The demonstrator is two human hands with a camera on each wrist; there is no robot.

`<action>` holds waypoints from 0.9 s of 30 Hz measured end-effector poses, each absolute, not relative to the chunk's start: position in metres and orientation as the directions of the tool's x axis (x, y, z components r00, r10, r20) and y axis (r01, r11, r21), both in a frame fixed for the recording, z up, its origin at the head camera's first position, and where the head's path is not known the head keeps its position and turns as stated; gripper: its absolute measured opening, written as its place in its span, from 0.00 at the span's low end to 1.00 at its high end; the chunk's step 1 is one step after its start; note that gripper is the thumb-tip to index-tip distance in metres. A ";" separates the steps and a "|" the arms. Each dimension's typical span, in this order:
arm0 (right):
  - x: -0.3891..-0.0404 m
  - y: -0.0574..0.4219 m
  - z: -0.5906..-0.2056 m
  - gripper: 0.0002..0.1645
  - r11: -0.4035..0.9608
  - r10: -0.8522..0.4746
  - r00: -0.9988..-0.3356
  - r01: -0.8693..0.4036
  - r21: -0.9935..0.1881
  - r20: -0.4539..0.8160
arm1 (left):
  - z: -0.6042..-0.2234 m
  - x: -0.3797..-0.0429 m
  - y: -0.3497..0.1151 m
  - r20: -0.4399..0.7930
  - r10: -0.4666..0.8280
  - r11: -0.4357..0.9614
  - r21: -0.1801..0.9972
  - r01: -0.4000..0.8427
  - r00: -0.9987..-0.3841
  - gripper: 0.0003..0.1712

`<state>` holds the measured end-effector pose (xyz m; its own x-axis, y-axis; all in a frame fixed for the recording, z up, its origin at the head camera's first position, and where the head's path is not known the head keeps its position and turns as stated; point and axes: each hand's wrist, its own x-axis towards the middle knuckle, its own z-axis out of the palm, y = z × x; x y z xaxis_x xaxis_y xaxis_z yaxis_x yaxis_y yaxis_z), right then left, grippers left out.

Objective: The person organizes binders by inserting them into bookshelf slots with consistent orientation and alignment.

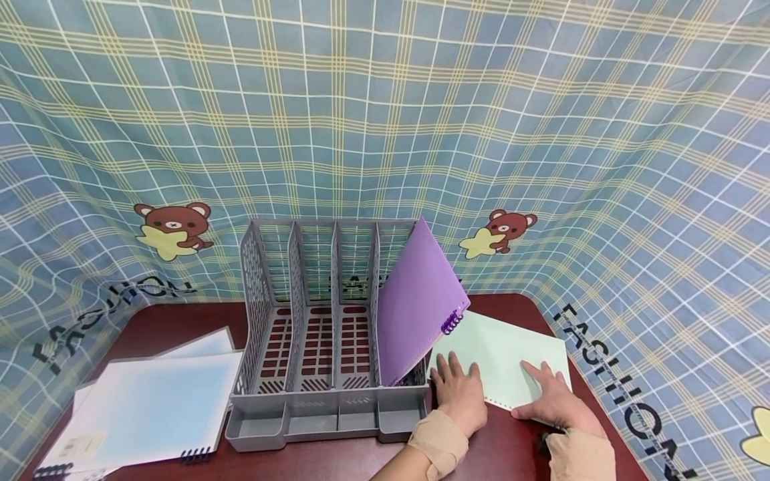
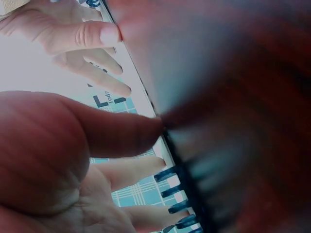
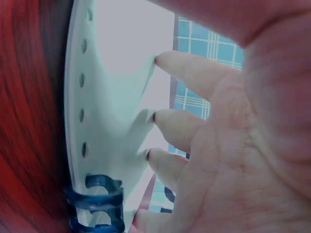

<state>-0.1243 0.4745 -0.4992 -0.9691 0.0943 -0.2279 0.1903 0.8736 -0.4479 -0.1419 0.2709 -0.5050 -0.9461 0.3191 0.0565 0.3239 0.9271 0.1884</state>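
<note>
Touching pale-green spiral notebook (image 1: 505, 354), right of gray file organizer (image 1: 327, 399): left hand (image 1: 460, 395) and right hand (image 1: 559, 403), fingers extended, unclenched.

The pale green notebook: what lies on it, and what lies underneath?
The right hand rests on the pale green notebook; the left hand is at its near left end. Red-brown table shows around it; anything directly underneath is covered and cannot be seen.
</note>
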 end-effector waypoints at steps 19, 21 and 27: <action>-0.111 0.485 -0.495 0.61 0.809 0.027 -0.971 0.160 -0.565 -0.237 | -0.505 -0.140 0.267 0.119 0.355 0.903 0.214 0.374 -0.927 0.36; -0.111 0.485 -0.497 0.60 0.813 0.031 -0.971 0.162 -0.560 -0.237 | -0.506 -0.140 0.267 0.129 0.351 0.902 0.222 0.372 -0.928 0.35; -0.111 0.482 -0.502 0.60 0.840 0.049 -0.968 0.173 -0.514 -0.246 | -0.504 -0.138 0.263 0.138 0.366 0.897 0.210 0.388 -0.920 0.33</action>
<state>-0.1111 0.4820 -0.5015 -0.9680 0.0488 -0.2463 0.1731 0.8404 -0.5137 -0.1378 0.2634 -0.5037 -0.9203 0.3661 0.1377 0.3883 0.8972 0.2103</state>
